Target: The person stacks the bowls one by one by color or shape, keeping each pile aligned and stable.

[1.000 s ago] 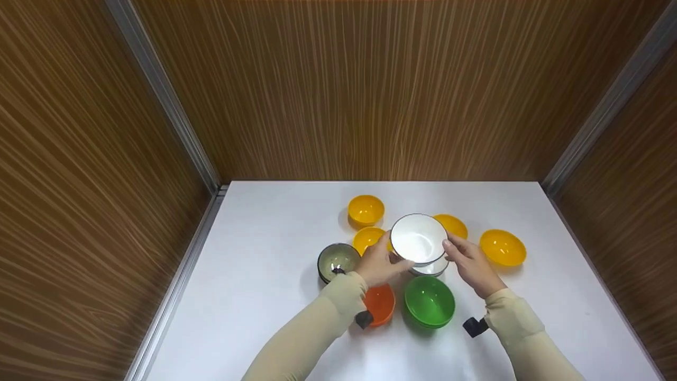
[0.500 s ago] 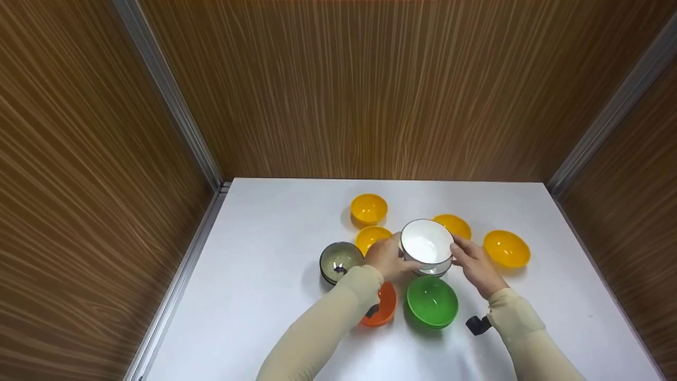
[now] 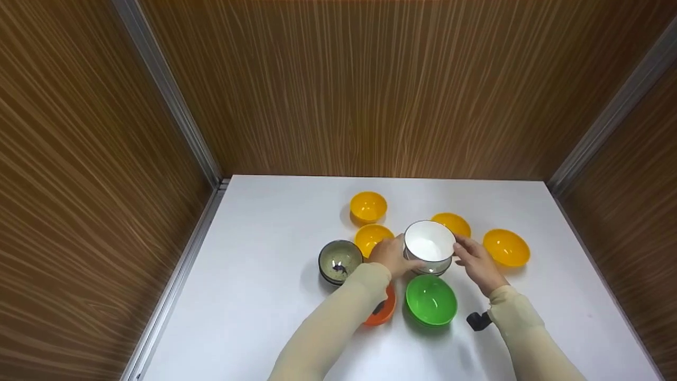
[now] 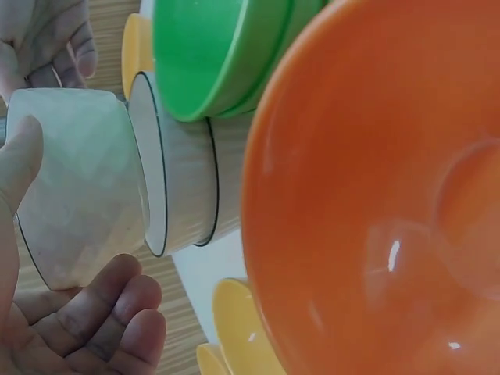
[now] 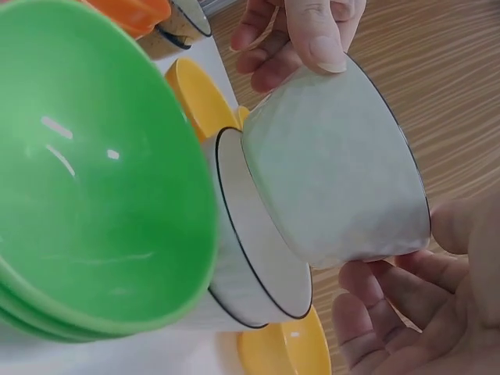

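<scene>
Between both hands a white bowl with a dark rim is held just above a stack of white bowls. My left hand grips its left side, thumb along the near wall and fingers round the far side, as the left wrist view shows. On the other side my right hand pinches it, with the thumb at the rim and fingertips under the wall. In the right wrist view the held bowl's base sits tilted over the mouth of the top stacked bowl. Most of that stack is hidden in the head view.
Stacked green bowls stand in front of the white ones. An orange bowl lies partly under the left forearm, and grey-green bowls stand at left. Yellow bowls are spread behind and to the right. Wood-grain panels enclose the white table.
Both hands have brought the white bowl slightly right and down, closer over the white stack. The left forearm has swung right, covering more of the orange bowl.
</scene>
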### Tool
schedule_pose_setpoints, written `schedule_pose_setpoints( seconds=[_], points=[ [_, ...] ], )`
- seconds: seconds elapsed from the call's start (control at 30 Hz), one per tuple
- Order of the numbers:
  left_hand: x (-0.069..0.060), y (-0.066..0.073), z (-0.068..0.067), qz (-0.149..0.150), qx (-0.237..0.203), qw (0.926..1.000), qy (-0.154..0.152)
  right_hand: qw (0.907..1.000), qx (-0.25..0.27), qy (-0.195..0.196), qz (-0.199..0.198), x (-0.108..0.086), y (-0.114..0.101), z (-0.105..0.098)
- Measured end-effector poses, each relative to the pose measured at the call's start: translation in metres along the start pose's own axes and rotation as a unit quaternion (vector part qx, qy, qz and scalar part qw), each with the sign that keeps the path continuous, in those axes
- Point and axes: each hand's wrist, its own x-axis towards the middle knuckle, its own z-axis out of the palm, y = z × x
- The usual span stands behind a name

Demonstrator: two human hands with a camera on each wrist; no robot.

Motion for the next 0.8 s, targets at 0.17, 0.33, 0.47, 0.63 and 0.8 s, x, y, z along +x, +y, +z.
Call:
schedule_pose_setpoints(
  seconds=[0.17,0.33,0.47,0.63,0.8],
  points=[
    [0.004,-0.003,0.005,-0.001,0.019,0.9998,-0.010,0.9999,-0.010,-0.001,-0.006,0.004,0.010,0.000],
    [0.006,-0.006,0.009,0.003,0.026,0.9995,-0.016,0.9998,-0.017,-0.007,-0.005,0.005,0.017,0.001],
    [0.008,-0.007,0.012,0.001,0.036,0.9991,-0.024,0.9996,-0.026,-0.008,-0.001,0.006,0.020,-0.001],
    [0.010,-0.006,0.017,-0.020,0.063,0.9968,-0.045,0.9992,-0.038,-0.011,0.007,0.007,0.023,-0.003],
    [0.009,-0.006,0.019,-0.016,0.091,0.9941,-0.058,0.9993,-0.034,-0.012,0.014,0.007,0.027,-0.003]
  ],
)
